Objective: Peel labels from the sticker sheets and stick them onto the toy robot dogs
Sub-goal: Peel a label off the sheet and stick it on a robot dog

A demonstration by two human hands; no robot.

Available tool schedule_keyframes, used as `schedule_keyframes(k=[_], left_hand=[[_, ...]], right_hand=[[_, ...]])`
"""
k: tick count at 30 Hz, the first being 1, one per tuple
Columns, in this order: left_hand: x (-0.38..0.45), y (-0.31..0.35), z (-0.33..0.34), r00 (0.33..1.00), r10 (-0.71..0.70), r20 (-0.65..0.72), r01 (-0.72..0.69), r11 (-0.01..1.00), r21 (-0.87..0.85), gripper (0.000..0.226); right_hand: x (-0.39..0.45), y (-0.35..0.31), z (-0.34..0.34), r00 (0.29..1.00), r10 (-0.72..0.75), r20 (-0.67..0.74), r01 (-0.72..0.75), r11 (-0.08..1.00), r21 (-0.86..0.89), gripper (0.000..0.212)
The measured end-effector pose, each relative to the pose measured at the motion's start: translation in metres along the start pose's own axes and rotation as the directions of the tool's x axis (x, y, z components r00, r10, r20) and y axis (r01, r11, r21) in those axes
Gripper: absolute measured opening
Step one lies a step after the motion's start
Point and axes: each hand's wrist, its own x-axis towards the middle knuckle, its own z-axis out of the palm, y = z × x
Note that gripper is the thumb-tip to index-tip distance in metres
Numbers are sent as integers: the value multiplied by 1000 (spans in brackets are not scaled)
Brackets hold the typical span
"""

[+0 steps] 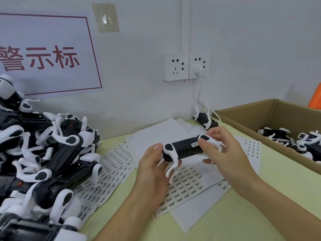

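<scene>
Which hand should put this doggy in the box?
Probably the right hand. It grips the toy robot dog at the end nearer the cardboard box, which sits on that side. The left hand holds the far end.

You have a double wall socket (186,66) on the white wall; a white plug (198,69) sits in its right half, its cord (199,92) hanging below; left of the socket hangs a red-bordered sign (46,56); above that, a clear stick-on hook (106,18); far right, something orange (315,98).
</scene>
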Motion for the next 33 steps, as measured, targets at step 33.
schedule_keyframes(k=[33], left_hand=[[0, -8, 4, 998, 64, -23, -55, 958, 283, 26]], right_hand=[[56, 39, -173, 634, 628, -452, -167, 682, 712, 64]])
